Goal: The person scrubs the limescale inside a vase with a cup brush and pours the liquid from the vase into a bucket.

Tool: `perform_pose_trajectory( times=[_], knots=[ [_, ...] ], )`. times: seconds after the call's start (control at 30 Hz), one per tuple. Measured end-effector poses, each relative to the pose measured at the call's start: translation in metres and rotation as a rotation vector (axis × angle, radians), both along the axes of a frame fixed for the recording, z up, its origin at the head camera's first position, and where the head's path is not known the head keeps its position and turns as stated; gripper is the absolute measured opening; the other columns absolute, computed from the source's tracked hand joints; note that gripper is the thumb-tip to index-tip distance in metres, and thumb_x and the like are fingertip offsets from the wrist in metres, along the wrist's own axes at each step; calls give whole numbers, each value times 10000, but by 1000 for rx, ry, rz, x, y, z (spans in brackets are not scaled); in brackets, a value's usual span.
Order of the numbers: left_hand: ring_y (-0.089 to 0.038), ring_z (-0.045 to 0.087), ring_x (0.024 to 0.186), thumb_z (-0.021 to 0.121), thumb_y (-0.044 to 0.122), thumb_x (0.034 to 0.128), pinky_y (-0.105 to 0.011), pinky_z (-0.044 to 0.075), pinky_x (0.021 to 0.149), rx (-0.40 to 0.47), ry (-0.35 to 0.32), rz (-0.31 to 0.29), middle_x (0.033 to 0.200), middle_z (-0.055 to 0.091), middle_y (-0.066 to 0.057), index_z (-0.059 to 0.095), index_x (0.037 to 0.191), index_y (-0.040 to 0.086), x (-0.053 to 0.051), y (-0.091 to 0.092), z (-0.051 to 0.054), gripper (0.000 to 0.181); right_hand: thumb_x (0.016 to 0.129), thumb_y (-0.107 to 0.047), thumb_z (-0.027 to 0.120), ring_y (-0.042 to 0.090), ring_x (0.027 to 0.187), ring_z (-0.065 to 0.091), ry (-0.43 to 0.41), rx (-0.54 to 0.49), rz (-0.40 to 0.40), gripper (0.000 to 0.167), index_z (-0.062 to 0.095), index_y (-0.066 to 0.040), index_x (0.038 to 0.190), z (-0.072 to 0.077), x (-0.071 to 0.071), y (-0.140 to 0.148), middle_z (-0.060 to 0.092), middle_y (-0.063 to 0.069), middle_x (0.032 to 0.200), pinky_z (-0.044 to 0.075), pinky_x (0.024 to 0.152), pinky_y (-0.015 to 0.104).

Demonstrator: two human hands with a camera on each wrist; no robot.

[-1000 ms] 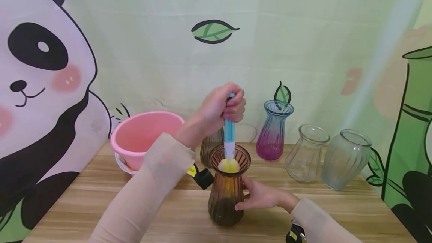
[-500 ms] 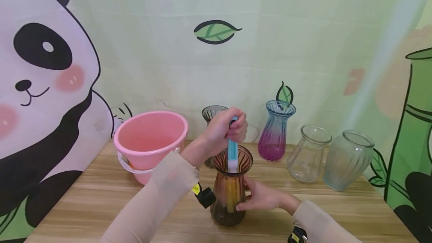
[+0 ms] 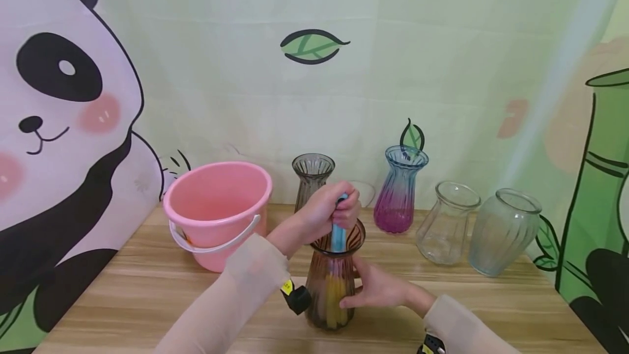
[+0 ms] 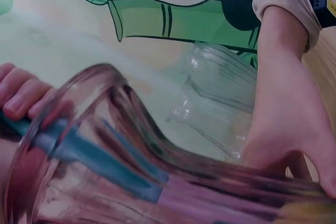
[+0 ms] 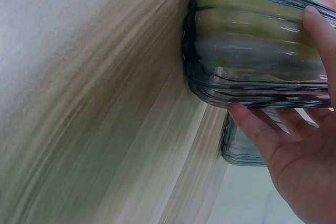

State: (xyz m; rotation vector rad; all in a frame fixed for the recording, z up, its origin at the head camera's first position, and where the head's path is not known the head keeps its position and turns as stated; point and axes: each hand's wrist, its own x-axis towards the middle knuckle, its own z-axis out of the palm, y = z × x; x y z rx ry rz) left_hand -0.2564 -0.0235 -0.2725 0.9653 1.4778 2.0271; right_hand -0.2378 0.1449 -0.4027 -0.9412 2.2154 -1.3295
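An amber-brown ribbed glass vase (image 3: 316,283) stands upright on the table in the head view. My left hand (image 3: 328,209) grips the blue handle (image 3: 338,238) of a sponge brush above the vase mouth. Through the glass, the brush's yellow sponge head (image 3: 336,296) shows low inside the vase, near its bottom. My right hand (image 3: 378,287) holds the vase's lower side, thumb on the near face and fingers behind. In the right wrist view the vase base (image 5: 247,45) appears with the sponge pressed against the glass inside.
A pink bucket (image 3: 218,224) with a white handle stands to the left on the wooden table (image 3: 123,294). Behind are a grey glass vase (image 3: 312,171) and a blue-to-pink vase (image 3: 399,195). Two clear glass vessels, a flared one (image 3: 444,234) and a rounder one (image 3: 503,236), stand at right.
My left hand has moved down, pushing the brush from the vase mouth to near the bottom. The grey vase and more of the bucket have come into sight. My right hand has stayed in place.
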Motion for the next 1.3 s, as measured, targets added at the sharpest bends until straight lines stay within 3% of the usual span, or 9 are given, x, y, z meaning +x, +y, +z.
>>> perform_pose_trajectory(
  times=[0.13,0.3,0.43,0.63,0.77,0.9,1.03,1.3],
  knots=[
    [-62,229,403,269,115,905,-215,182,442,46,-3,45,451,264,81,274,529,158,4,0,0,379,780,-156,723,345,1187,472,5,-13,-2,789,220,-26,1374,-1,1,1,419,198,1313,524,790,285],
    [-70,224,409,269,130,925,-223,188,449,44,34,46,456,264,77,273,536,153,9,1,8,390,781,-149,722,343,1176,482,8,-36,0,778,226,-39,1369,-2,2,1,426,192,1301,528,785,301],
    [-71,220,409,262,124,931,-222,187,451,43,52,49,452,266,73,280,525,154,11,-1,28,408,778,-159,725,341,1159,497,34,-32,-12,762,243,-42,1356,-3,2,0,438,190,1287,534,768,300],
    [-66,195,392,278,100,893,-223,141,435,132,87,131,438,247,72,277,506,158,14,-11,73,392,774,-198,732,374,1171,485,76,-3,-41,843,188,-45,1401,-3,3,-2,401,213,1334,535,730,259],
    [-81,195,388,274,93,888,-228,138,435,142,104,138,437,242,62,269,508,144,17,-14,88,384,766,-218,741,368,1157,497,89,22,-66,868,182,-57,1409,-3,4,-3,396,212,1342,532,703,232],
    [-85,197,390,264,96,897,-226,147,435,124,108,107,434,252,65,274,503,141,20,-12,87,397,763,-229,744,356,1147,502,99,34,-76,865,190,-56,1404,-2,5,-4,406,204,1334,531,700,227],
    [-76,182,394,269,99,893,-226,138,439,115,98,91,435,244,72,280,496,155,17,-9,77,402,759,-246,746,351,1139,509,136,37,-79,866,194,-45,1394,-2,5,-3,434,200,1307,530,711,231],
    [-67,213,405,276,113,907,-211,181,446,37,21,94,447,252,73,273,516,152,11,-2,27,393,731,-333,760,255,1109,541,232,70,-120,940,175,-63,1415,-4,7,-5,464,150,1295,491,835,257]
  ],
)
